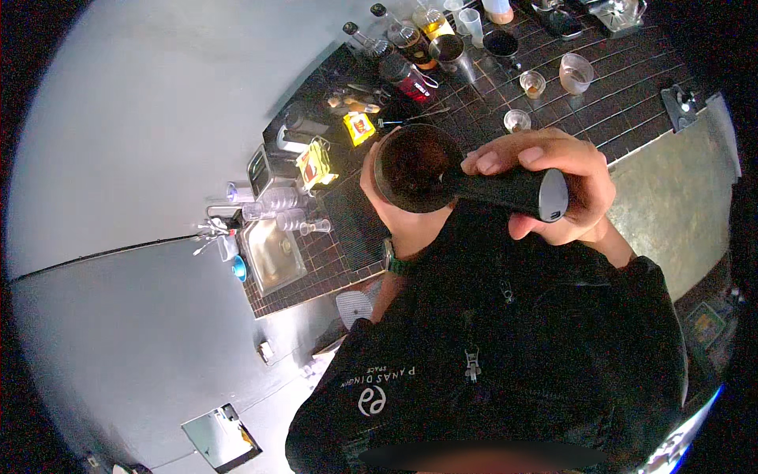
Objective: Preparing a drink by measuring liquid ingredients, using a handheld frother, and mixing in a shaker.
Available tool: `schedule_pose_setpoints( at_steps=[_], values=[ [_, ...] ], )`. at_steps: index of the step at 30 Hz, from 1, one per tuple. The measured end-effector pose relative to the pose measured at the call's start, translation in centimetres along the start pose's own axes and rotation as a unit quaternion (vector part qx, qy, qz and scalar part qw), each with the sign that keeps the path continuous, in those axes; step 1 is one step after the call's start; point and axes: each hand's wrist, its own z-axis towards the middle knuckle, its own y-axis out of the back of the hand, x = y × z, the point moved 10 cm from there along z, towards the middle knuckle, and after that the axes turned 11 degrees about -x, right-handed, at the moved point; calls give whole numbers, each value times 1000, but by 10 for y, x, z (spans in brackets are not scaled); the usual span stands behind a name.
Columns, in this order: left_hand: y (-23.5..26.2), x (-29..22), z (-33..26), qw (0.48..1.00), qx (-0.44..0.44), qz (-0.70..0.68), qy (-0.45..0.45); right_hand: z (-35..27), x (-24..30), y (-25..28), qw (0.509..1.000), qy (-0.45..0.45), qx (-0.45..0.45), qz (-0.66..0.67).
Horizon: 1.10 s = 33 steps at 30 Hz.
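Note:
My left hand (414, 227) is closed around a round cup (418, 162) with a dark brown inside, and most of its fingers are hidden behind it. In my right hand (583, 170) is a thick black-handled tool (505, 194) with a grey end cap. Its narrower end meets the right rim of the cup. Whether it reaches inside or is joined there, I cannot tell. Both things are held up in front of my black jacket (537, 340). A watch (392, 257) is on my left wrist.
The dark tiled counter (489, 99) bears bottles (403, 33), a metal cup (452, 54), a clear cup (576, 73) and small glasses (533, 84). Left stand yellow packets (316, 164), stacked plastic cups (283, 199) and a metal sink (272, 257). A metal stand (680, 109) sits by the right edge.

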Motion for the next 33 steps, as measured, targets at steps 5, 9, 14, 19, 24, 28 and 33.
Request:
schedule_pose_setpoints(
  at_steps=[5,9,14,19,24,28,33],
  values=[
    [3,7,-5,999,15,10,33,1,-1,0,1000,-2,-8,-12],
    [-2,1,0,997,67,36,16,-1,-6,5,997,-21,-79,-2],
    [-11,8,0,986,141,36,84,2,-5,-1,999,-6,-10,-44],
    [-12,19,-7,990,127,10,61,-2,-10,1,997,-28,-23,-67],
    [-7,-9,-1,996,36,44,-75,-1,-15,-5,999,-35,-11,-25],
    [-2,-8,0,992,35,65,-103,0,-13,-7,999,-2,-42,-3],
    [5,-1,-2,996,22,52,-70,-2,-8,-15,998,-1,9,-61]
  ],
)
